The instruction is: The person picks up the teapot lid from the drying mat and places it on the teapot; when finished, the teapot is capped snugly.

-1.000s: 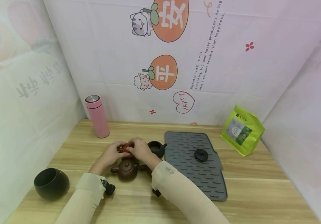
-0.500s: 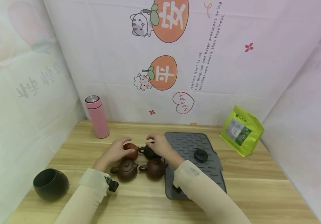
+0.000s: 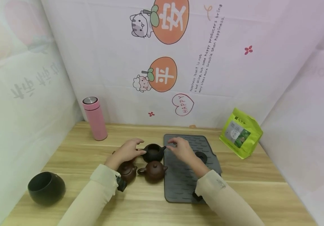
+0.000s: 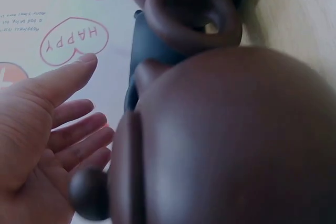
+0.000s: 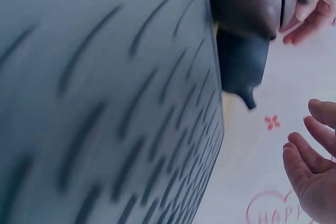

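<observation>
A black teapot (image 3: 153, 153) with its top uncovered stands between my two hands. By its handle side my left hand (image 3: 126, 151) is held with fingers loosely spread, holding nothing. On the spout side my right hand (image 3: 182, 150) hovers over the grey mat (image 3: 176, 185), thumb and fingers apart. In front are two lidded dark brown teapots, one at the left (image 3: 127, 172) partly behind my left wrist, another (image 3: 154, 171) beside it. A reddish-brown teapot is almost wholly hidden under my left hand. The left wrist view shows the near brown teapot (image 4: 226, 145) large beside my open palm.
A round black lid-like piece (image 3: 201, 157) lies on the mat, partly behind my right forearm. A pink flask (image 3: 95, 121) stands back left, a dark round cup (image 3: 46, 190) front left, a green pouch (image 3: 241, 133) back right. Printed cloth walls (image 3: 116, 103) enclose the table.
Both hands have left the reddish teapot and moved right. The left hand now stands by the black teapot's handle; the right hand has passed over it to beyond the spout.
</observation>
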Tool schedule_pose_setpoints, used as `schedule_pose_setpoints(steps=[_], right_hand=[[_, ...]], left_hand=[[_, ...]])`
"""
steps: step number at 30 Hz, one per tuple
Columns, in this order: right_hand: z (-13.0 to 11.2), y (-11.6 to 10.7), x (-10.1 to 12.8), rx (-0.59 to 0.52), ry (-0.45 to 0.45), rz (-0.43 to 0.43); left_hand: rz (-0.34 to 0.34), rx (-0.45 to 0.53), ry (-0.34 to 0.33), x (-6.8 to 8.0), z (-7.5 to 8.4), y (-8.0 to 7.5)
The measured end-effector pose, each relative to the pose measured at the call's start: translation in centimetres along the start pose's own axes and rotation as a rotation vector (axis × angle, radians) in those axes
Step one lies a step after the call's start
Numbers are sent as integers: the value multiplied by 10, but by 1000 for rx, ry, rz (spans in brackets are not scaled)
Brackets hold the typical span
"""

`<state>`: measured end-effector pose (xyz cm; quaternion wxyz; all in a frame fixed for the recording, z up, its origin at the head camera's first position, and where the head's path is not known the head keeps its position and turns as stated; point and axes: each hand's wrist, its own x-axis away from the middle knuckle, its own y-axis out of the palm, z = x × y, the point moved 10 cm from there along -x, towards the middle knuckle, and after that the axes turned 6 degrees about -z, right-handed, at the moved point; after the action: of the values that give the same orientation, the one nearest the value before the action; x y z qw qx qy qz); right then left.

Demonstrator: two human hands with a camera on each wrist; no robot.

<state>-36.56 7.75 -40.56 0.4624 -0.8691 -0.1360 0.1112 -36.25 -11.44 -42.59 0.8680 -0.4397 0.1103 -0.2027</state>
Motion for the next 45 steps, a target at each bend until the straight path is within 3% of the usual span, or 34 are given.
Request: schedule_pose_setpoints(steps=[13,24,36,45], right_hand=[[70,-35,32,-32,103,87],[130,-46,49,-113,177,66],[151,-40,51,-101,257,-37],[154,-36,50,-91,266,-32]], left_hand=[[-73,76,-34,-11,-1,24],[-90,34,-31,-22,3,35],[-49,15,-50,-30,0,36],[-21,5,-51,-32,-1,32]])
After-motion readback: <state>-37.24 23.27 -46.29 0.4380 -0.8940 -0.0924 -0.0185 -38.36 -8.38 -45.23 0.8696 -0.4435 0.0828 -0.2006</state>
